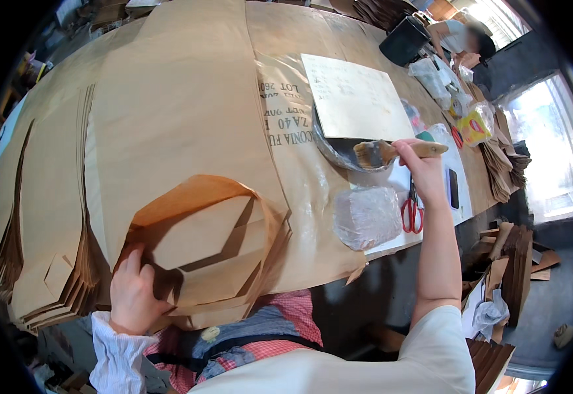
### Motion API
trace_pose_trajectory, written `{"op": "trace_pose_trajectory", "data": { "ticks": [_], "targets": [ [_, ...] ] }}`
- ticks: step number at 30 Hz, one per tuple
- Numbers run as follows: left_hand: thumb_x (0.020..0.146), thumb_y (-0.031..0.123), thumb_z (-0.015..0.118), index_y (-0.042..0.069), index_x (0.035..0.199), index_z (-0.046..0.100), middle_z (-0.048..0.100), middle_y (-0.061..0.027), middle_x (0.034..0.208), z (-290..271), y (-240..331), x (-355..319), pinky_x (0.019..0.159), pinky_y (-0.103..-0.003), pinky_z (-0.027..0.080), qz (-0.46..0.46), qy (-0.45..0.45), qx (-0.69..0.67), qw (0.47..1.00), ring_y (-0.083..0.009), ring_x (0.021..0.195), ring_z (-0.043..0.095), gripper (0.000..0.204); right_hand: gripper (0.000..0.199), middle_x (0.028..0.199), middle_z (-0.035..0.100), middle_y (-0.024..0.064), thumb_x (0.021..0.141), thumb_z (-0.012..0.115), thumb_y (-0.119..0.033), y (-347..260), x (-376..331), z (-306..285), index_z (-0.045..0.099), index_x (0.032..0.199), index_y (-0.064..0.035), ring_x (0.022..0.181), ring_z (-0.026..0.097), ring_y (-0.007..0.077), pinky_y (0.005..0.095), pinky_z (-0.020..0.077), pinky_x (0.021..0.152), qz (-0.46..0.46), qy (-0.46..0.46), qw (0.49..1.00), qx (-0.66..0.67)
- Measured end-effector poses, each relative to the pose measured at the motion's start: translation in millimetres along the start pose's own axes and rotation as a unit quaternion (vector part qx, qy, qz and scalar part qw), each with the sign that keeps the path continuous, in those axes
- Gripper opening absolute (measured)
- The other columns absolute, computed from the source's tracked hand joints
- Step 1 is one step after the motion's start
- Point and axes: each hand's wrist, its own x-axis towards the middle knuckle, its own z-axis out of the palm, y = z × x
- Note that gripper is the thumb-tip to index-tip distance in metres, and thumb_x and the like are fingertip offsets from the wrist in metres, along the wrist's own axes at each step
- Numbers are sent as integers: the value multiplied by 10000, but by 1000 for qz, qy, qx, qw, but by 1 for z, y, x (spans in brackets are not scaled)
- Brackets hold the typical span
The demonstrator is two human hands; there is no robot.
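Note:
My right hand (pixel 423 169) grips the wooden handle of a wide flat brush (pixel 385 155). Its bristles are at the rim of a dark round basin (pixel 331 152), partly covered by a white board (pixel 359 98) with handwriting. At the table's near edge, my left hand (pixel 134 292) is closed on the edge of a brown paper bag (pixel 201 186), whose end is spread open with folded flaps inside. Some of the left fingertips are hidden by the paper. Under the bag lies a stack of large brown paper sheets or bags (pixel 181 98).
Red-handled scissors (pixel 412 217), a plastic-wrapped bundle (pixel 366 217) and a phone (pixel 453 188) lie by my right arm. Folded bag stacks (pixel 50 289) stand left. A black bucket (pixel 405 41) is at the far right, near another person (pixel 460 39). Cardboard scraps (pixel 513 269) lie right.

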Motion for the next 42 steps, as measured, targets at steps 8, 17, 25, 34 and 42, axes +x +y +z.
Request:
{"op": "trace_pose_trajectory", "data": {
  "ticks": [8,17,25,34,42],
  "targets": [
    [408,91,896,-9,1370,333,311,-260,1435,3,18,6,1032,-439,404,-72,39,-31,996,-451,1255,413,1119,148,769,658,62,828,703,-90,0,20,-38,716,947,-3,674,577,122,251,448,636,-83,-218,972,-36],
    [479,289,930,36,1453,239,309,-302,1431,-11,-5,23,1081,-443,365,-36,-19,-166,985,-455,1303,371,1221,247,554,500,0,923,547,-226,-65,-55,60,620,893,8,415,343,54,205,304,434,58,102,881,458],
    [514,293,925,62,1482,142,348,-286,1383,14,-27,17,1079,-453,362,21,9,-290,957,-458,1289,373,1266,144,681,595,-9,889,601,-67,-142,-145,286,614,760,-4,661,541,53,242,446,586,44,-208,925,314],
    [525,304,908,96,1463,202,322,-273,1407,13,-25,17,1060,-465,385,-13,-21,-236,971,-454,1261,412,1192,123,699,627,20,882,601,-63,-136,-143,231,643,776,-17,652,562,80,253,464,588,87,-147,967,189],
    [479,246,916,45,1413,273,248,-255,1466,9,-22,21,1085,-443,360,-40,-55,-247,967,-451,1322,342,1151,89,674,658,45,816,627,-60,-102,-134,188,643,750,-3,577,574,105,271,471,565,-71,-204,976,-39]
  ]
}}
